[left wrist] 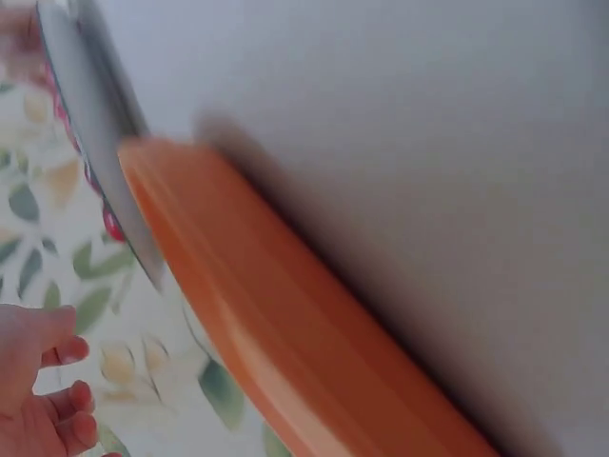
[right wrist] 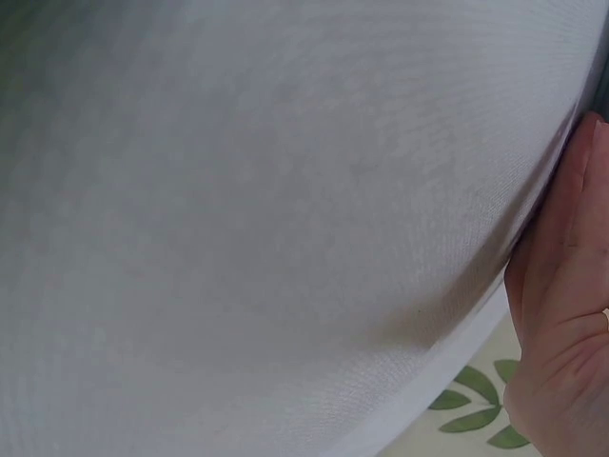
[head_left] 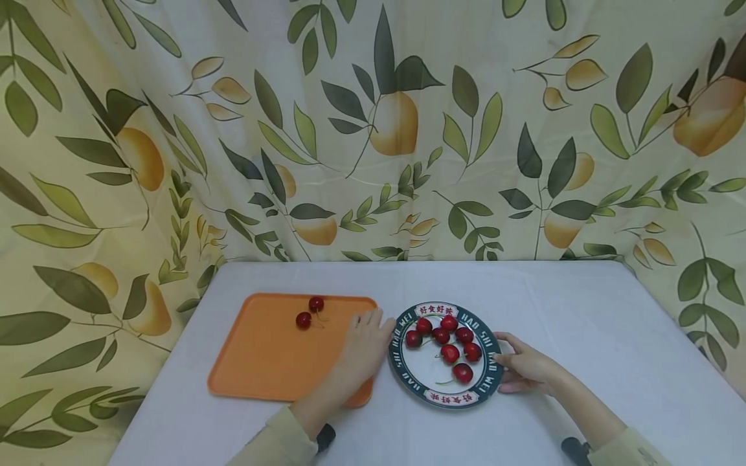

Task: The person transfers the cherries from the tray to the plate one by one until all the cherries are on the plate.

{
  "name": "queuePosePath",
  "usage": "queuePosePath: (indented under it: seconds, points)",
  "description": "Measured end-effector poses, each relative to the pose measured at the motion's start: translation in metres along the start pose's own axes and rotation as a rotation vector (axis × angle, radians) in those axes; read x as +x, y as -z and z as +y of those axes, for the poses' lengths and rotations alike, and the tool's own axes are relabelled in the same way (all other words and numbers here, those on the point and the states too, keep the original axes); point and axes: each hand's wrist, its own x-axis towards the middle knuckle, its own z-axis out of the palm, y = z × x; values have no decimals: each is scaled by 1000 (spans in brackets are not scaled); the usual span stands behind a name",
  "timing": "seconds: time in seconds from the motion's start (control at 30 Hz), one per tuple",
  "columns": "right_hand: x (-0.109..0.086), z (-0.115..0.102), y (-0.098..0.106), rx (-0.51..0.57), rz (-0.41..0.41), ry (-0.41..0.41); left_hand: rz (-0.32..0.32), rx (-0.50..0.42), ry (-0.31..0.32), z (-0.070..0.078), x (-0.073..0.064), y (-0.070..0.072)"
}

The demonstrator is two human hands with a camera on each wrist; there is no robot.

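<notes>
A round plate point(head_left: 417, 370) with a dark green lettered rim holds several red cherries point(head_left: 449, 353). My right hand point(head_left: 527, 366) grips the plate's right rim. In the right wrist view that hand point(right wrist: 561, 286) is partly cut off at the frame's edge. My left hand point(head_left: 364, 346) hovers over the right side of an orange tray point(head_left: 262, 362), close to the plate's left rim, its fingers extended and holding nothing. The left wrist view shows this hand point(left wrist: 43, 381) apart from the tray point(left wrist: 285, 324). Two cherries point(head_left: 303, 320) with stems lie near the tray's back edge.
A white cloth covers the table point(head_left: 559, 304), with the tray left of the plate. Behind and at the left hangs a curtain point(head_left: 361, 194) printed with leaves and fruit. Dark wrist bands point(head_left: 326, 438) show at both sleeves.
</notes>
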Motion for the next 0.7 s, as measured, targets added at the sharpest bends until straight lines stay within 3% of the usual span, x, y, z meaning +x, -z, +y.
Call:
queuePosePath:
  seconds: [0.1,0.3,0.47,0.5,0.7]
  points:
    - [0,0,0,1,1,-2,29,-18,70,-17,-1,-5]
    - [0,0,0,0,1,-3,17,-16,177,-47,-8,-15]
    - [0,0,0,3,0,-3,-38,0,235,-65,-13,-20]
    - [0,0,0,3,1,-3,-22,19,235,-72,-14,-34]
    - [-2,0,0,-3,1,2,-130,31,278,-89,-20,-40]
